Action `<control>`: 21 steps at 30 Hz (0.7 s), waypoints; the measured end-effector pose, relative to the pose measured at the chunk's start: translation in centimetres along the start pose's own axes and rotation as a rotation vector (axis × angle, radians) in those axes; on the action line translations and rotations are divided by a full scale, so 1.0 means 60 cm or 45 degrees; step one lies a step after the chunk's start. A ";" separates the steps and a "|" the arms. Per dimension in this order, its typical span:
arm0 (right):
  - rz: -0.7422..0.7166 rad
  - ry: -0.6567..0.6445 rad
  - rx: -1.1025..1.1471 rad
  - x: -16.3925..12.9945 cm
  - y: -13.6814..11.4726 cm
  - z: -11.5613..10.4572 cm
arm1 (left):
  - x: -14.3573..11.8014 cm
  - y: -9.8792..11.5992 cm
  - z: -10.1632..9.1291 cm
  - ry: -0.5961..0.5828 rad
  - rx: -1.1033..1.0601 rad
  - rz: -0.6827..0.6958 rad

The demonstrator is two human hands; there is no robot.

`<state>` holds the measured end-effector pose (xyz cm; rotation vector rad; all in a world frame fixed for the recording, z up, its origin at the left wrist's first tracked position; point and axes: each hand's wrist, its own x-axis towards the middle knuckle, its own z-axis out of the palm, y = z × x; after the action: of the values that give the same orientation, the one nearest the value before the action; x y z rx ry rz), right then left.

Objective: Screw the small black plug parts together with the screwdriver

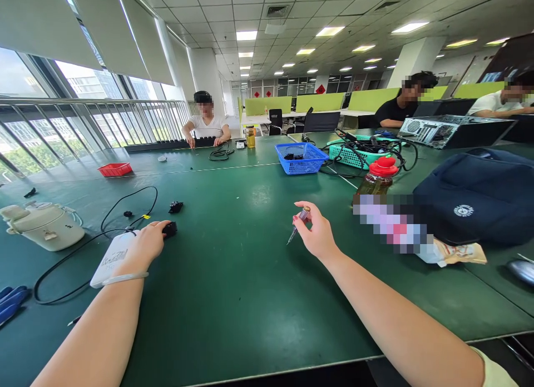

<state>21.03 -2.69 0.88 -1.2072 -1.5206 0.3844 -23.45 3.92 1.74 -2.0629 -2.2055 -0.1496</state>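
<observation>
right hand [319, 234] pinched a small screwdriver [298, 226] at its handle; light, stiff, thin | left hand [151, 239] fingers curled on a small black part [170, 228] on the counter [233, 276]; looked light, hard

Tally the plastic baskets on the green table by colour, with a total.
Red basket: 1
Blue basket: 1
Teal basket: 1
Total: 3

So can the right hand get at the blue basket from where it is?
Probably yes, with a long stretch. The right hand holds a small screwdriver, and the green table between it and the blue basket is bare, but the basket sits well beyond it.
</observation>
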 end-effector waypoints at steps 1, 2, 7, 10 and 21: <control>0.001 -0.002 0.000 0.000 0.000 0.000 | 0.000 -0.001 0.000 -0.014 -0.002 -0.013; 0.003 -0.005 0.000 0.000 0.001 0.001 | 0.000 -0.002 0.000 -0.026 -0.007 -0.030; 0.007 -0.005 0.020 -0.001 0.002 0.001 | -0.002 -0.002 -0.005 -0.044 -0.014 -0.067; 0.012 -0.008 0.029 0.000 0.001 0.001 | 0.000 -0.002 -0.003 -0.038 -0.005 -0.087; -0.073 0.041 -0.016 0.000 -0.010 0.000 | -0.025 0.046 -0.035 0.282 -0.055 -0.010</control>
<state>20.75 -2.96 1.31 -1.1717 -1.5285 0.3158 -20.53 2.29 3.58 -1.9521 -2.0955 -0.4087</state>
